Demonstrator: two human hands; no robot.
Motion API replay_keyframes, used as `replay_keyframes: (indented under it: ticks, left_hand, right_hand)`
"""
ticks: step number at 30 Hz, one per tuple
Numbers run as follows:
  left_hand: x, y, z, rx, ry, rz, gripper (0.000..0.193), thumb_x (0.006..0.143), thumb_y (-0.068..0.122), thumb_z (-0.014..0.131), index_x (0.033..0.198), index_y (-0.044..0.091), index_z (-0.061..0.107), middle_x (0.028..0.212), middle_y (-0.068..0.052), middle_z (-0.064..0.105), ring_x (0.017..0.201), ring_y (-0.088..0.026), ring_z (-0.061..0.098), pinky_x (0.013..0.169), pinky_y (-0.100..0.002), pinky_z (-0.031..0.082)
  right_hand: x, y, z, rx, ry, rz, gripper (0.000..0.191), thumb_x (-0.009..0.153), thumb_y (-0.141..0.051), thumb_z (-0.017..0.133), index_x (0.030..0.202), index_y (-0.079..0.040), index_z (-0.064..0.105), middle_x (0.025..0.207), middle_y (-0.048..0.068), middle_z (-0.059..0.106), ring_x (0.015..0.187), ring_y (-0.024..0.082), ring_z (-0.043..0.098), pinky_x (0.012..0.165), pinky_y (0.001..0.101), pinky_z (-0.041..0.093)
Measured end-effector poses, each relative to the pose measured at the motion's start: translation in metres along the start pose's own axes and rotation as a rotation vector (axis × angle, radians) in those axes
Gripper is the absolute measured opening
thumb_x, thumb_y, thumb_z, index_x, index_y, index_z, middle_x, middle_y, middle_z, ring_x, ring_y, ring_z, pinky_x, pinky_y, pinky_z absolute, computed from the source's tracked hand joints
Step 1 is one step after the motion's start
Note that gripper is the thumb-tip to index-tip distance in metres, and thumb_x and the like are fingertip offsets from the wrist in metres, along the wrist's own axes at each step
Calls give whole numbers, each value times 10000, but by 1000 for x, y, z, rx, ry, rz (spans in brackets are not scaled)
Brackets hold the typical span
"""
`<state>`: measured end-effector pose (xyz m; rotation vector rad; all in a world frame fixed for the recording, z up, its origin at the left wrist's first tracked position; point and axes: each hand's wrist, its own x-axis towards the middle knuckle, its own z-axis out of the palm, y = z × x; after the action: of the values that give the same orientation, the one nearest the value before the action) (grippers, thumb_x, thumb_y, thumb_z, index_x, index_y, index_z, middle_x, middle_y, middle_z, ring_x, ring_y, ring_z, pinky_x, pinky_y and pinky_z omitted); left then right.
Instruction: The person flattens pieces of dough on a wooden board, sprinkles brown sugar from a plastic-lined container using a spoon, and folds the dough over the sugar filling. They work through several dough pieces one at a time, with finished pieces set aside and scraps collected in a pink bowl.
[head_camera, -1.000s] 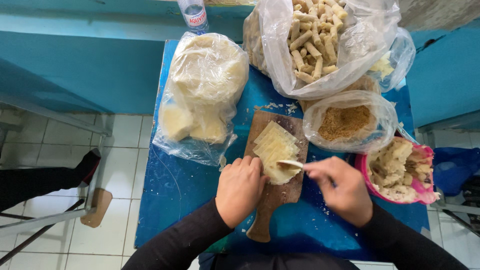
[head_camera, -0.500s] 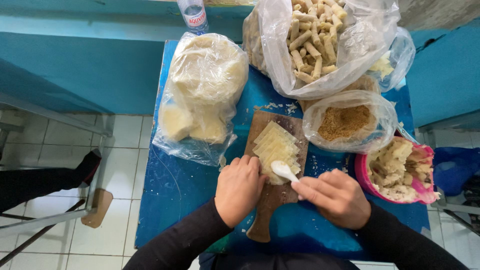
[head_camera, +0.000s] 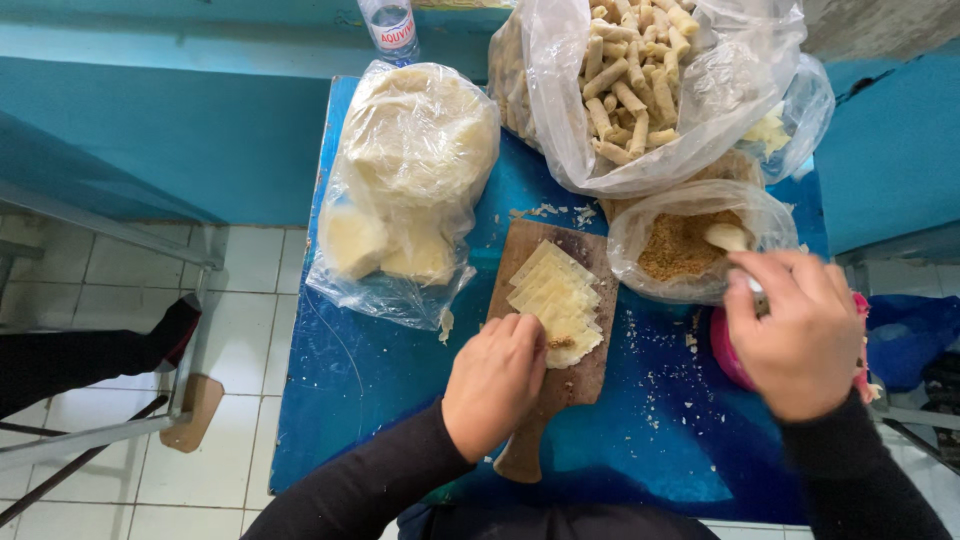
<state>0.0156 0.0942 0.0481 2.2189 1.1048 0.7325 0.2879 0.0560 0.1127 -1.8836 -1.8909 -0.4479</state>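
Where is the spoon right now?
The spoon is at the right, held by the right hand, its bowl over the bag of brown crumbs.

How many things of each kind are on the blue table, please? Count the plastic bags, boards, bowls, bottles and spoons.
Plastic bags: 4 (round dough sheets, rolled sticks, brown crumbs, a small bag behind)
Wooden cutting board: 1
Pink bowl: 1
Plastic bottle: 1
Spoon: 1, held by the right hand
Total: 8

right hand (head_camera: 800, 335) moved, spoon (head_camera: 728, 238) over crumbs (head_camera: 680, 245)
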Motion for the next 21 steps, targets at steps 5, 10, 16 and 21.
replay_keyframes:
  ticks: [5,10,16,21]
  left_hand:
    - [1,4,3,-224,25,3,156,935,69,629,1078,34,578,979,-167,649,916,-379,657,772,-459,525]
    - [2,5,8,-271,40,10,166,982,54,609,1146,37,588,1010,-173,679,926,-387,677,776,-457,542]
    - [1,2,10,-259,32,10,206,953,47,628,1157,43,598,996,-175,681,931,-382,671,777,-455,541]
    - [0,-1,13,-218,8,17,241,919,48,650,1154,49,602,981,-160,661,949,-371,655,813,-451,529]
  right_hand:
    - [3,-28,-6,-40,-48,-39,284,790,-211,814,1039,-84,759,1083,192,648,976,351,557,865,499,439]
    - [-16,-55,32,418,-376,-65,131,816,-183,751,896,-92,703,912,73,667,884,314,584,794,416,474]
    - [-28,-52,55,498,-501,74,142,793,-186,761,854,-79,691,850,71,667,858,301,619,735,401,498]
    - [-32,-51,59,610,-483,88,131,807,-134,738,898,-73,666,867,70,677,888,279,642,762,380,512]
